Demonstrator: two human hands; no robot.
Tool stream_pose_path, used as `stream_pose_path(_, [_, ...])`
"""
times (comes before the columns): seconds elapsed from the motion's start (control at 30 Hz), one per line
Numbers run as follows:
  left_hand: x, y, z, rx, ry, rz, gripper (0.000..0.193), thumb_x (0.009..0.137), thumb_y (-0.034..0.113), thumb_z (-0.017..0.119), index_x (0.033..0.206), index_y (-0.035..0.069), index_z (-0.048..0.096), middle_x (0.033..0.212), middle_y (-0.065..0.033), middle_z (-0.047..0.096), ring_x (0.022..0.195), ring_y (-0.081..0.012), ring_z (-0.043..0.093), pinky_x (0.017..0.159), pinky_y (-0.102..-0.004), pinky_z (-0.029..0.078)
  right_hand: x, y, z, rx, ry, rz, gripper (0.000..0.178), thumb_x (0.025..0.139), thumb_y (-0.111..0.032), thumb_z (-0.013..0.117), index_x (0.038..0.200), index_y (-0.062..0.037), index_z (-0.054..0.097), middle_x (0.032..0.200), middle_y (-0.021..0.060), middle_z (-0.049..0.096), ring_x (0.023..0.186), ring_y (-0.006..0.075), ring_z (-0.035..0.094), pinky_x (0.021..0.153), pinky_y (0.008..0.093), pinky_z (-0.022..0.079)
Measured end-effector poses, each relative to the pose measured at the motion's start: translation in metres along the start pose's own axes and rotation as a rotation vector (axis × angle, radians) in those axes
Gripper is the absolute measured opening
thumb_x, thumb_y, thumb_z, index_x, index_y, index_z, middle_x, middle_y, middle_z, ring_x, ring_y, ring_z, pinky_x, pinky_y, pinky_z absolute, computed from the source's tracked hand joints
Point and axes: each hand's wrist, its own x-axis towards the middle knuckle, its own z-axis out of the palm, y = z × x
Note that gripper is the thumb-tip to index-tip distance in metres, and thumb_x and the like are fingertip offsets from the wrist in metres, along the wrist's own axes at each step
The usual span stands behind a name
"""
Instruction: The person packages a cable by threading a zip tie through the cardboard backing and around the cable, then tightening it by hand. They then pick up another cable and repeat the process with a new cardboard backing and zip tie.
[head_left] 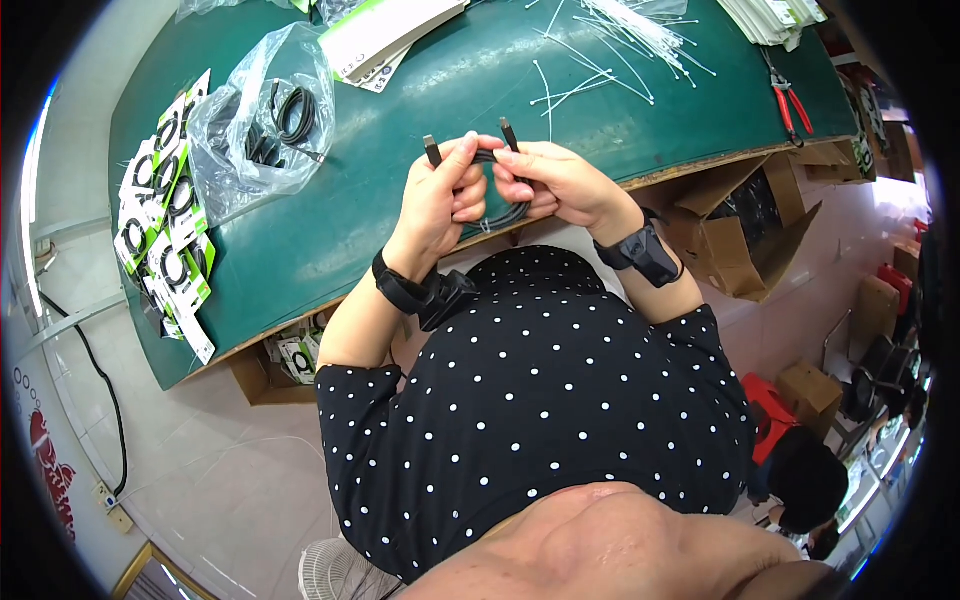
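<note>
Between my two hands is a coiled black cable (pixel 515 213), held just over the near edge of the green table. My left hand (pixel 442 195) grips one side of the coil, and a plug (pixel 432 150) sticks up beside its thumb. The other side is pinched in my right hand (pixel 560 182), where a second plug (pixel 508 134) points up and away. A thin pale tie (pixel 486 224) shows at the bottom of the coil; whether it is fastened I cannot tell. Both hands have their fingers curled closed around the cable.
On the green table (pixel 400 220) lie a clear plastic bag (pixel 260 130) with black cables, a pile of carded cables (pixel 165 215), loose white cable ties (pixel 640 40), white-green cards (pixel 390 35) and red-handled pliers (pixel 790 105). An open cardboard box (pixel 725 250) stands below the table edge.
</note>
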Motion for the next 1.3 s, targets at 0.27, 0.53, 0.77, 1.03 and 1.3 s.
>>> stream_pose_path(0.27, [-0.003, 0.014, 0.009, 0.030, -0.205, -0.067, 0.027, 0.098, 0.023, 0.053, 0.107, -0.002, 0.058, 0.064, 0.0052, 0.043, 0.046, -0.0011, 0.030, 0.041, -0.0168, 0.026, -0.009, -0.003, 0.003, 0.012, -0.171, -0.009, 0.027, 0.099, -0.031, 0.048, 0.086, -0.0070, 0.051, 0.073, 0.0021, 0.050, 0.050, 0.0050, 0.032, 0.044, 0.0198, 0.026])
stream_pose_path(0.53, [-0.030, 0.011, 0.016, 1.036, 0.337, 0.938, 0.035, 0.083, 0.018, 0.071, 0.113, 0.004, 0.059, 0.106, -0.0064, 0.062, 0.064, -0.0124, 0.058, 0.052, -0.0271, 0.046, -0.002, -0.001, 0.008, 0.103, 0.028, -0.353, 0.028, 0.100, -0.033, 0.046, 0.089, -0.0070, 0.049, 0.077, 0.0043, 0.053, 0.054, 0.0067, 0.039, 0.048, 0.0225, 0.034])
stream_pose_path(0.77, [-0.027, -0.002, 0.013, 1.666, 0.085, 0.938, 0.039, 0.081, 0.019, 0.070, 0.115, 0.004, 0.058, 0.089, -0.0087, 0.058, 0.065, -0.0247, 0.058, 0.055, -0.0322, 0.048, -0.004, 0.002, 0.023, 0.057, 0.174, -0.224, 0.026, 0.100, -0.029, 0.045, 0.089, -0.0064, 0.053, 0.078, 0.0000, 0.051, 0.059, 0.0052, 0.040, 0.050, 0.0197, 0.032])
stream_pose_path(1.03, [-0.031, -0.001, 0.004, 1.627, -0.039, 0.846, 0.021, 0.082, 0.016, 0.068, 0.098, 0.004, 0.063, 0.080, -0.0092, 0.053, 0.064, -0.0256, 0.056, 0.055, -0.0325, 0.046, -0.006, 0.011, 0.010, -0.312, 0.270, -0.246, 0.028, 0.099, -0.029, 0.048, 0.090, -0.0059, 0.060, 0.078, -0.0047, 0.049, 0.062, 0.0024, 0.038, 0.051, 0.0181, 0.028])
stream_pose_path(1.3, [-0.033, 0.006, -0.008, 0.862, -0.162, 0.389, 0.017, 0.093, 0.019, 0.060, 0.092, 0.002, 0.062, 0.075, -0.0016, 0.049, 0.057, -0.0096, 0.045, 0.048, -0.0237, 0.036, -0.017, 0.001, 0.022, -0.173, 0.076, -0.244, 0.027, 0.096, -0.029, 0.055, 0.099, -0.0030, 0.061, 0.072, -0.0030, 0.052, 0.059, 0.0033, 0.045, 0.051, 0.0170, 0.035])
